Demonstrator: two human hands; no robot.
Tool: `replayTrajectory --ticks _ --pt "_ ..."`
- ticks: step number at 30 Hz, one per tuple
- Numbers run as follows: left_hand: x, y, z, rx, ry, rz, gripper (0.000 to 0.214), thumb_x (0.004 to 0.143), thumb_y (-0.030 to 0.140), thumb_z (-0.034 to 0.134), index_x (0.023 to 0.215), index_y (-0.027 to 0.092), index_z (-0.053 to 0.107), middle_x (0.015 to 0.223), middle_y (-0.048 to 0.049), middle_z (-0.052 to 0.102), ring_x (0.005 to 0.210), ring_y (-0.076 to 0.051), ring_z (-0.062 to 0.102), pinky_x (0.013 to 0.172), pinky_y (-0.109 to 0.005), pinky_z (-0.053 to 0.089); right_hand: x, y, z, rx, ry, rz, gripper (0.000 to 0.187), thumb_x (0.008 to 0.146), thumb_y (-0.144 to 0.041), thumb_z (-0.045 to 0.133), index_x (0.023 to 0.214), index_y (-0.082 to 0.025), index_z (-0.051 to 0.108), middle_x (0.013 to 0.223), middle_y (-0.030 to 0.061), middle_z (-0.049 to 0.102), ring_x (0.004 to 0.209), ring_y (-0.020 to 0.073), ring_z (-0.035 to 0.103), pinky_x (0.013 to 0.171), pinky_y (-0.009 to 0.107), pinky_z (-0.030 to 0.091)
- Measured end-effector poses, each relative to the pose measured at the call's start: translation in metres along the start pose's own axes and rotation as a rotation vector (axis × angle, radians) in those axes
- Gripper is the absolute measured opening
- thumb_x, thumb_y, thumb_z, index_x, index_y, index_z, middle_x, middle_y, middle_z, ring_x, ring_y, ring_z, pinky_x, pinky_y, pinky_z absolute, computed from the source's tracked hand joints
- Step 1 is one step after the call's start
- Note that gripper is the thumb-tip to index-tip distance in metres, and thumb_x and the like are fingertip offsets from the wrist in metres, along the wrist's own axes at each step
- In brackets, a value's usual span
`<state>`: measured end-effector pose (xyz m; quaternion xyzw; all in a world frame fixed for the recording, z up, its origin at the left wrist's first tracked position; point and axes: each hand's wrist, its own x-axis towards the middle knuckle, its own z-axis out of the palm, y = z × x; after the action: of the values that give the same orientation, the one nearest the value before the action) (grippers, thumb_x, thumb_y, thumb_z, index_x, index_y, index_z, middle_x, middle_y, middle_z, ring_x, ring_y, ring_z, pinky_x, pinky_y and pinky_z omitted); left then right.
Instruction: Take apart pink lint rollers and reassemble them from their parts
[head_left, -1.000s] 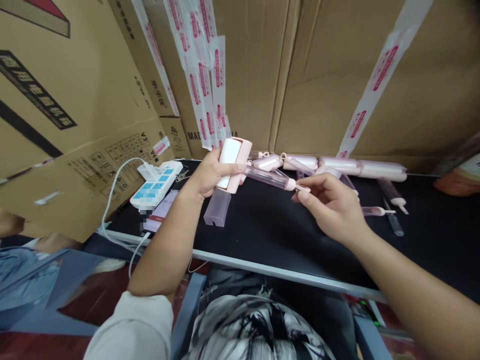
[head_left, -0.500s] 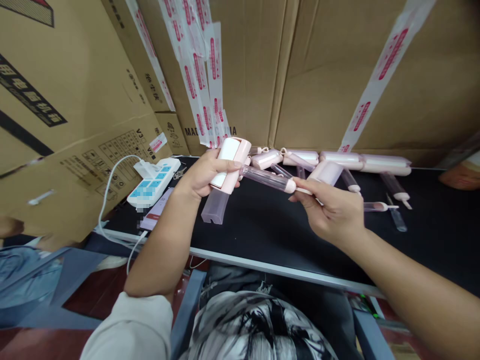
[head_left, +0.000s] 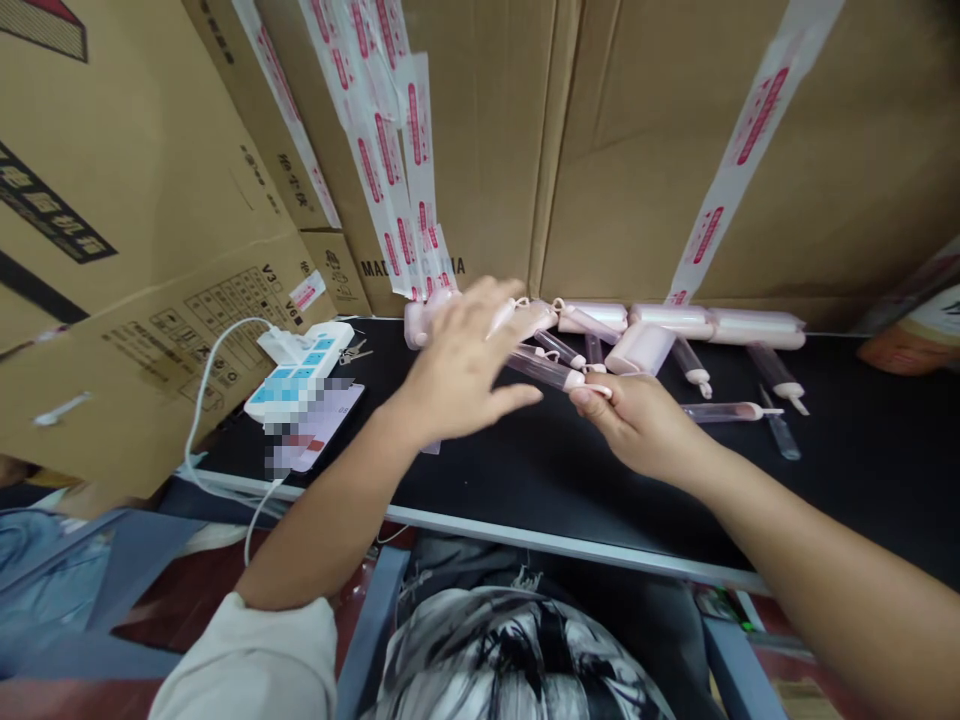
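My right hand (head_left: pixel 630 420) pinches the pink looped end of a clear tubular handle (head_left: pixel 541 368), which points left, toward my other hand. My left hand (head_left: pixel 469 365) is spread open above the table, covering the handle's far end. Behind its fingers shows a pink roller head (head_left: pixel 418 322), resembling part of a lint roller; whether it joins the handle is hidden. Along the back lie several pink-and-white lint rollers (head_left: pixel 671 320) with clear handles. One roller with a translucent cover (head_left: pixel 641 348) lies just beyond my right hand.
A white power strip (head_left: pixel 300 372) with a plugged-in cable, keys (head_left: pixel 354 350) and a phone (head_left: pixel 328 428) lie at the left of the black table (head_left: pixel 510 480). Cardboard boxes (head_left: pixel 480 150) wall the back and left. Another person's hand (head_left: pixel 900 350) is at the right edge.
My left hand has let go of the pink-and-white roller and opened out, shifting right over the table. The right hand still pinches the handle. The roller head now shows behind the left hand.
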<state>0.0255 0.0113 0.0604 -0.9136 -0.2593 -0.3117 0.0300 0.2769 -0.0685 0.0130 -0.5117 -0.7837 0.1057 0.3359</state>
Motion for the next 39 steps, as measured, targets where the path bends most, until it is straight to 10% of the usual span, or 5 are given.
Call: replayTrajectory --ticks 14,22,26,32,39 --pt "0.003 0.029 0.015 0.291 -0.346 0.346 0.011 0.101 0.016 0.065 0.108 0.015 0.074 0.098 -0.0086 0.075 0.091 -0.026 0.071 0.082 -0.039 0.048 -0.003 -0.015 0.004 0.061 -0.247 0.076 0.045 0.110 -0.059 0.045 0.085 -0.023 0.056 0.074 0.0046 0.068 0.064 0.0196 0.060 0.063 0.032 0.038" --pt "0.002 0.018 -0.008 0.135 -0.422 0.084 0.021 0.105 0.032 0.065 0.116 0.018 0.076 0.104 -0.0088 0.081 0.094 -0.027 0.076 0.080 -0.036 0.051 -0.010 -0.016 -0.001 -0.346 -0.037 0.020 0.032 0.107 -0.050 0.050 0.090 -0.024 0.058 0.068 0.0084 0.069 0.059 0.0246 0.063 0.059 0.034 0.032" --pt "0.002 -0.006 -0.034 0.172 -0.147 -0.172 0.031 0.105 0.040 0.065 0.126 0.019 0.076 0.120 -0.0118 0.081 0.110 -0.031 0.076 0.093 -0.039 0.052 -0.009 -0.007 -0.010 -0.379 0.183 0.098 0.031 0.106 -0.051 0.053 0.102 -0.022 0.066 0.073 0.0085 0.071 0.065 0.0276 0.066 0.062 0.035 0.036" --pt "0.012 0.005 -0.032 0.144 -0.217 0.198 0.026 0.105 0.031 0.067 0.126 0.018 0.075 0.113 -0.0101 0.079 0.105 -0.027 0.074 0.092 -0.037 0.048 -0.004 0.001 0.029 -0.215 -0.246 -0.109 0.032 0.110 -0.039 0.052 0.114 -0.017 0.075 0.101 0.0135 0.073 0.092 0.0280 0.066 0.085 0.040 0.050" --pt "0.003 0.012 -0.005 0.206 -0.211 0.325 0.024 0.104 0.028 0.069 0.125 0.019 0.076 0.106 -0.0079 0.078 0.099 -0.026 0.071 0.089 -0.041 0.042 -0.006 0.008 0.067 -0.354 -0.232 -0.114 0.047 0.108 -0.048 0.057 0.139 -0.017 0.074 0.126 0.0223 0.068 0.107 0.0351 0.058 0.095 0.051 0.049"
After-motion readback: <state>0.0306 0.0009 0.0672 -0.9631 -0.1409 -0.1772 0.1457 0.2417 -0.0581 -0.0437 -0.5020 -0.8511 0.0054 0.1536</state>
